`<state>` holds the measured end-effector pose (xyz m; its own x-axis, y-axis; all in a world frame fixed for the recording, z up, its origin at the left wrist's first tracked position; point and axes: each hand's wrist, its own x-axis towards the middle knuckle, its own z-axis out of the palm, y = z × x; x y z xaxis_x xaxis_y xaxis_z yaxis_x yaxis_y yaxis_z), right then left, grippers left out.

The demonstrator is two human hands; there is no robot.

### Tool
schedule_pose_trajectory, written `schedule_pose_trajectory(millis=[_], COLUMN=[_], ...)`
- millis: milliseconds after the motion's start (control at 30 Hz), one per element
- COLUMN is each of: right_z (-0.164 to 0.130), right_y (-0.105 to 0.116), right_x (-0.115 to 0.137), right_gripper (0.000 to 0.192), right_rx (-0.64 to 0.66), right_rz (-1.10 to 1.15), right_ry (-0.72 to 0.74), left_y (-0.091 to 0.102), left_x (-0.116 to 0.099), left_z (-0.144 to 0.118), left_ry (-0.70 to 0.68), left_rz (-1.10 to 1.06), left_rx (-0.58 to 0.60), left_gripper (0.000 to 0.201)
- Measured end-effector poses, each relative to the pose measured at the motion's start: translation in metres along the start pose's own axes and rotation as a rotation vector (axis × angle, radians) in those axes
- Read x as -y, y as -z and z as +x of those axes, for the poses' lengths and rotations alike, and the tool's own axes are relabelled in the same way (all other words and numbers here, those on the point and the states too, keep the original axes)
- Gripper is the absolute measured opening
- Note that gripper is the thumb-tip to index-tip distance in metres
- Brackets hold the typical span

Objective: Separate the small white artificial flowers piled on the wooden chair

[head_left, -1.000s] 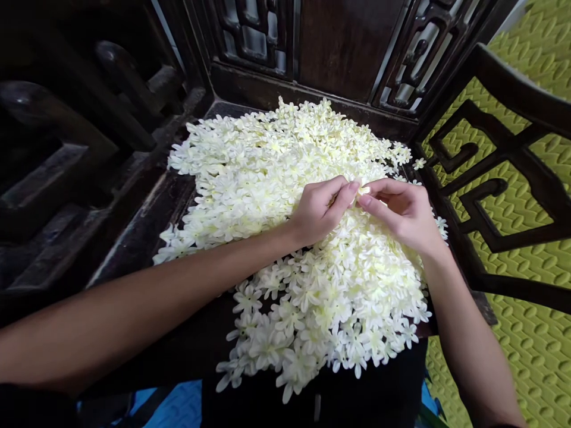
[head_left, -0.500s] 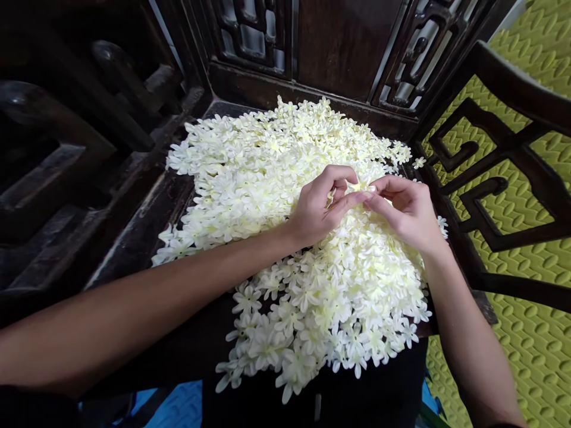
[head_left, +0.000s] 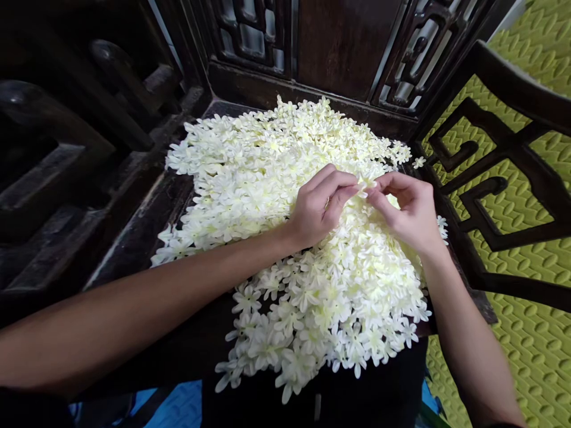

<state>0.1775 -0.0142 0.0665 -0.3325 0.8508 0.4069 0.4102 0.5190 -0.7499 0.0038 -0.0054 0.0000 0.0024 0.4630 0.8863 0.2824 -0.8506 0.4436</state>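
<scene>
A broad heap of pale cream artificial flowers covers the dark wooden seat and spills toward my lap. Above its right part, my left hand and my right hand meet, fingertips close together. Between them is a single small artificial flower. My left thumb and index finger pinch it from the left. The right thumb and index finger pinch it from the other side. Fingertips and neighbouring blossoms of the same colour partly hide its shape.
A carved dark wooden backrest rises behind the heap. An openwork armrest stands at the right, with yellow-green textured matting beyond it. Dark wooden furniture lines the left. Blue matting shows at the bottom left.
My left fingers have closed more tightly and drawn slightly left, while the right fingers have shifted a little. The flower between them has turned. The heap looks the same.
</scene>
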Motion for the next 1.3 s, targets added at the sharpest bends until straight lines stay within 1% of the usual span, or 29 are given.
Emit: schedule_pose_trajectory(millis=[67, 133, 233, 300, 333, 433, 500, 633, 733, 800, 933, 1000, 1033, 1100, 1200, 1300], right_z=[0.002, 0.004, 0.006, 0.005, 0.004, 0.001, 0.0, -0.001, -0.001, -0.001, 0.0, 0.001, 0.001, 0.0, -0.001, -0.002], right_y=[0.003, 0.006, 0.008, 0.007, 0.007, 0.005, 0.005, 0.004, 0.004, 0.004, 0.003, 0.004, 0.004, 0.005, 0.004, 0.003], right_x=[-0.004, -0.007, -0.007, -0.005, -0.004, -0.001, 0.0, 0.0, 0.002, 0.003, 0.005, 0.006, 0.006, 0.005, 0.004, 0.004], right_gripper=[0.011, 0.01, 0.01, 0.01, 0.009, 0.01, 0.012, 0.012, 0.007, 0.008, 0.01, 0.012, 0.013, 0.015, 0.018, 0.019], right_rx=[-0.088, -0.155, -0.179, -0.135, -0.091, 0.066, 0.133, 0.162, 0.108, 0.071, 0.045, 0.033, 0.04, 0.095, 0.168, 0.159], right_rz=[-0.015, 0.014, 0.101, 0.156, 0.183, 0.22, 0.214, 0.191, 0.187, 0.208, 0.237, 0.23, 0.223, 0.185, 0.105, 0.095], right_ry=[-0.009, -0.011, 0.009, 0.037, 0.052, 0.07, 0.071, 0.062, 0.015, -0.005, -0.023, -0.027, -0.031, -0.038, -0.031, -0.037], left_y=[0.0, 0.001, 0.002, 0.003, 0.003, 0.004, 0.003, 0.002, 0.002, 0.002, 0.003, 0.002, 0.002, 0.001, 0.001, 0.001], left_x=[-0.002, -0.005, -0.009, -0.01, -0.01, -0.008, -0.007, -0.006, -0.006, -0.006, -0.008, -0.009, -0.009, -0.009, -0.007, -0.006], left_z=[0.001, 0.002, 0.003, 0.003, 0.003, 0.001, 0.0, -0.002, -0.003, -0.002, -0.001, -0.001, -0.001, -0.001, -0.002, -0.002], left_ry=[0.01, 0.059, 0.119, 0.145, 0.175, 0.327, 0.383, 0.348, 0.37, 0.39, 0.405, 0.404, 0.403, 0.4, 0.388, 0.382], left_rz=[-0.016, -0.052, -0.101, -0.125, -0.138, -0.154, -0.14, -0.114, -0.124, -0.13, -0.134, -0.114, -0.102, -0.086, -0.084, -0.08], left_rx=[0.014, 0.059, 0.116, 0.129, 0.124, 0.086, 0.086, 0.114, 0.097, 0.098, 0.121, 0.111, 0.1, 0.08, 0.086, 0.093], left_gripper=[0.006, 0.007, 0.012, 0.018, 0.019, 0.013, 0.013, 0.014, 0.014, 0.014, 0.016, 0.017, 0.018, 0.018, 0.016, 0.014])
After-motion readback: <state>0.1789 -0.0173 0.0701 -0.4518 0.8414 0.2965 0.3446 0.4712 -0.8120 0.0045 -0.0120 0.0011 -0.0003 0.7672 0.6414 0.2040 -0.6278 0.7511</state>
